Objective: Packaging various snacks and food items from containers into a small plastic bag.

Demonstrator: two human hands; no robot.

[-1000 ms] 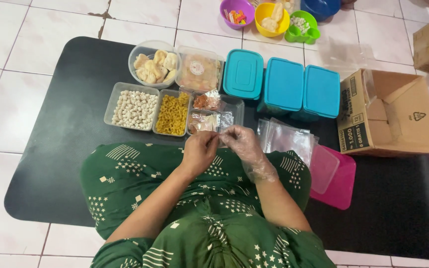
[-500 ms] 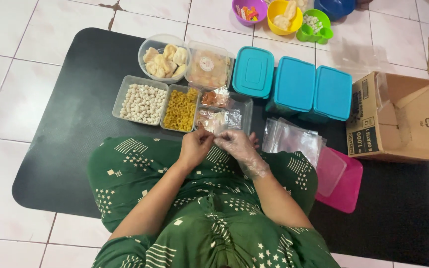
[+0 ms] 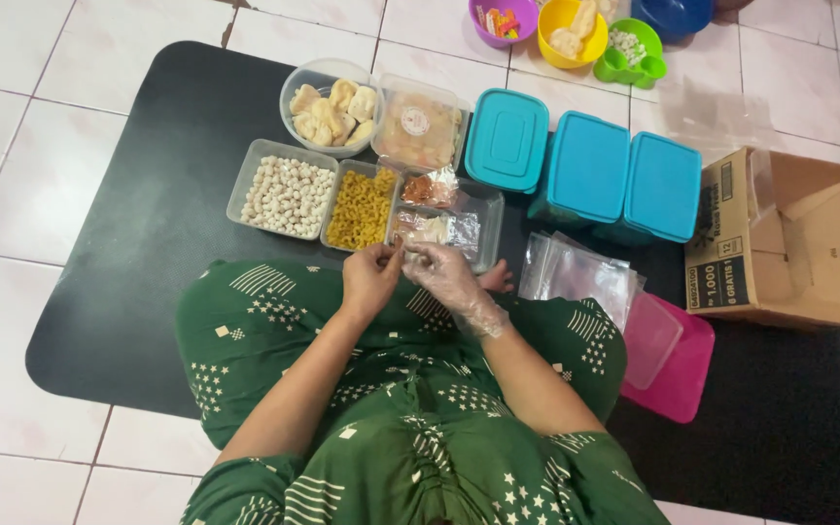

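My left hand (image 3: pixel 369 280) is bare, and my right hand (image 3: pixel 446 279) wears a thin clear plastic glove. Their fingertips meet over my lap and pinch a small clear packet (image 3: pixel 400 255) between them; what it holds is too small to make out. Just beyond the fingers stands a clear tray of seasoning sachets (image 3: pixel 451 223). To its left are a tub of yellow macaroni (image 3: pixel 362 207) and a tub of small white balls (image 3: pixel 287 193).
On the black mat (image 3: pixel 138 224) are a round bowl of pale crackers (image 3: pixel 330 107), a lidded clear tub (image 3: pixel 416 127), three teal-lidded boxes (image 3: pixel 585 165), a stack of clear bags (image 3: pixel 580 275), a pink box (image 3: pixel 671 355) and an open carton (image 3: pixel 799 243). Coloured bowls (image 3: pixel 576 24) stand on the tiles.
The hands have stayed together in front of the sachet tray, with the fingertips drawn a little closer. The view has shifted slightly.
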